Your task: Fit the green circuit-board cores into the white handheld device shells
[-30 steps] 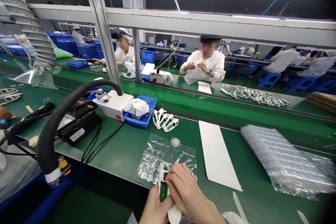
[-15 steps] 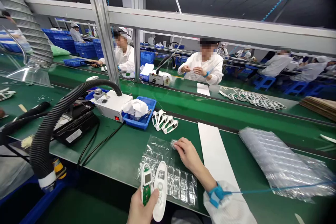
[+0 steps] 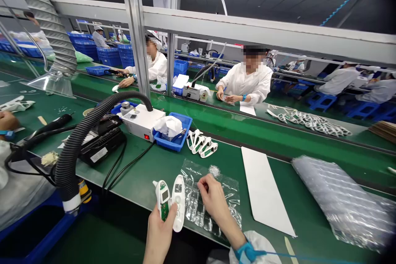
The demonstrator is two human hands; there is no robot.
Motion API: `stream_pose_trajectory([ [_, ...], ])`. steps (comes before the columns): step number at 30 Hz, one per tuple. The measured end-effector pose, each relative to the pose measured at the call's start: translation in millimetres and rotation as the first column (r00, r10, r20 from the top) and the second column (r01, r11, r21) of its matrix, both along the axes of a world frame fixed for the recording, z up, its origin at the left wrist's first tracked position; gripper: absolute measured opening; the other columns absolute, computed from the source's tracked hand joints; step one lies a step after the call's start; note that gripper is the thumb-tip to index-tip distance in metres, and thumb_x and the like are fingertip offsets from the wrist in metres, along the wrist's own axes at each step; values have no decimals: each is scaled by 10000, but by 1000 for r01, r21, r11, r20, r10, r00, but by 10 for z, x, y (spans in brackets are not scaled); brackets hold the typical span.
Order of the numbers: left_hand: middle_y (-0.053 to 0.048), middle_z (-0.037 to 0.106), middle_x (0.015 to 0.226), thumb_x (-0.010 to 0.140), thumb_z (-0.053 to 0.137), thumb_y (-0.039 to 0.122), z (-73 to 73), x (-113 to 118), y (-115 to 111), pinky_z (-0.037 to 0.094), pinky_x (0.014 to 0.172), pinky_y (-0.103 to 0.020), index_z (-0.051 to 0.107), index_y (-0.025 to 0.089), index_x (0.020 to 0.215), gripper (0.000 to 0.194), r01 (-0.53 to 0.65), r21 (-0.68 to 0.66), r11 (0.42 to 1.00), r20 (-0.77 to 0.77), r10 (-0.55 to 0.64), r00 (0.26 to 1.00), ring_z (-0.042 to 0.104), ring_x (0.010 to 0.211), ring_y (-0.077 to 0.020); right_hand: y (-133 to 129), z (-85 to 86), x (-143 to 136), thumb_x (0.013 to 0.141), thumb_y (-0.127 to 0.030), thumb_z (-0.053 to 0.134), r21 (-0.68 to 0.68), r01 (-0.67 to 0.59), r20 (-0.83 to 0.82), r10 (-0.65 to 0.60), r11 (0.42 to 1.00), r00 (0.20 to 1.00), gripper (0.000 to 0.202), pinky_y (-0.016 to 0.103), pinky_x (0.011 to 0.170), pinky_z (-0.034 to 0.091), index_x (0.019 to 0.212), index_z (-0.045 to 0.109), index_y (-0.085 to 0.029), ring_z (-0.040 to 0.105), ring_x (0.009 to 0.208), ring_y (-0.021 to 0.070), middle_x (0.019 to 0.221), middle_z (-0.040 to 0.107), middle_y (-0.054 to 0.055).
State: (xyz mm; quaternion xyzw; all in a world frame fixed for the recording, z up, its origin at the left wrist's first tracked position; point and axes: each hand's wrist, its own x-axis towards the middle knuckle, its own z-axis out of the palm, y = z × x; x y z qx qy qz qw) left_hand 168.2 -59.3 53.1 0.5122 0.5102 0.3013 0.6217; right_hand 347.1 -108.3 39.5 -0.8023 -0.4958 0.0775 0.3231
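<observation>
In my left hand (image 3: 159,229) are two halves of a thermometer-like handheld device. One is a white housing (image 3: 163,200) with a small screen and a green circuit board. The other is a white front cover (image 3: 178,210) with a window and round buttons, pinched under the thumb. My right hand (image 3: 213,198) is over a clear plastic tray sheet (image 3: 193,200) with square pockets, its fingers pressed together. Whatever they hold, if anything, is hidden. A small crumpled clear piece (image 3: 214,170) lies just beyond that hand. A blue strap rings the right wrist.
Several white device housings (image 3: 202,143) lie beside a blue bin (image 3: 171,142). A black hose (image 3: 72,148) arches from a white box (image 3: 142,121). White card (image 3: 262,185) and stacked clear trays (image 3: 337,198) lie right. Co-workers sit across the green line; another's hand (image 3: 8,121) shows left.
My right hand has drawn back toward me, leaving the small crumpled clear piece at the tray's far edge. My left hand keeps both device halves, and the view has shifted slightly left.
</observation>
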Motion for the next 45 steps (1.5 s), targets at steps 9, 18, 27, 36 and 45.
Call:
stream_pose_trajectory([
  [9,-76,705,696,685,695,473,-66,26,-38,475,627,-313,663,112,842,395,-18,22,1000,65,16,998,635,702,-267,-80,472,-191,904,-315,490,267,28,-375,77,963,924,234,275,636,373,698,507,-205,471,670,164,700,509,-3],
  [18,-16,632,590,665,708,396,33,112,-157,439,567,-266,658,133,746,279,-53,38,998,89,50,995,572,604,-203,-38,440,-332,889,-241,492,192,-100,-388,169,976,906,215,272,666,342,680,505,-190,454,667,141,709,495,-18],
  [27,-14,620,601,678,701,394,20,126,-173,447,599,-273,667,129,792,291,-36,43,998,71,33,997,583,638,-217,-40,432,-308,896,-232,493,146,-98,-336,143,984,931,221,288,706,328,680,501,-188,451,682,146,705,495,-21],
  [36,-55,699,690,696,687,433,-4,125,-213,481,630,-277,681,118,858,354,-12,46,999,74,8,997,606,658,-223,-93,351,-393,832,-238,573,144,-3,-592,89,990,801,183,238,586,350,780,398,-224,419,603,118,690,437,-63],
  [45,-102,739,709,553,755,600,-165,65,-244,530,598,-275,711,115,821,556,-107,39,994,102,102,990,684,688,-282,-126,158,-707,754,-473,687,295,167,-843,173,941,510,326,235,586,417,808,515,-202,530,619,137,673,554,-28],
])
